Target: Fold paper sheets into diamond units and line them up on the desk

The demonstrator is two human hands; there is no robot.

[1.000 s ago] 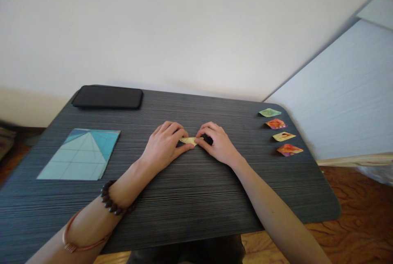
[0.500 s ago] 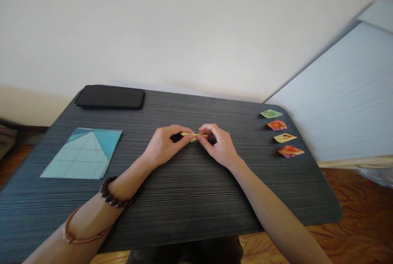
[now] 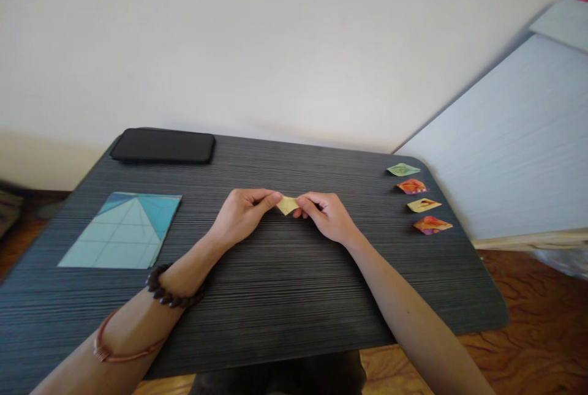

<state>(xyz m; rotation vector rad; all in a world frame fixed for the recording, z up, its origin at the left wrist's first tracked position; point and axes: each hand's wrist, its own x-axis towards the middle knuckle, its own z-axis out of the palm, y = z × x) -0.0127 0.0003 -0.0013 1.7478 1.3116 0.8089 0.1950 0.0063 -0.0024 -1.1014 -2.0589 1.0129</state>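
Between both hands is a small piece of folded yellow paper (image 3: 287,206), its pointed lower edge turned toward me. My left hand (image 3: 245,212) pinches its left end between thumb and fingers. At the opposite end, my right hand (image 3: 326,215) grips the paper the same way. Both ends of the paper are hidden under the fingertips. Over at the right side of the table lie several folded paper pieces in a column: a green one (image 3: 403,169), an orange-red one (image 3: 413,186), a yellow one (image 3: 424,205) and another orange-red one (image 3: 432,225).
A stack of blue-green paper sheets (image 3: 120,233) lies on the left of the dark table (image 3: 285,297). Behind it, near the back edge, rests a black phone (image 3: 163,145). The wall (image 3: 275,46) borders the table's back, and a pale panel (image 3: 514,144) stands to the right.
The yellow paper has been tilted so its flat face shows, where before it was seen nearly edge-on. Both hands have turned slightly with it, thumbs now on top.
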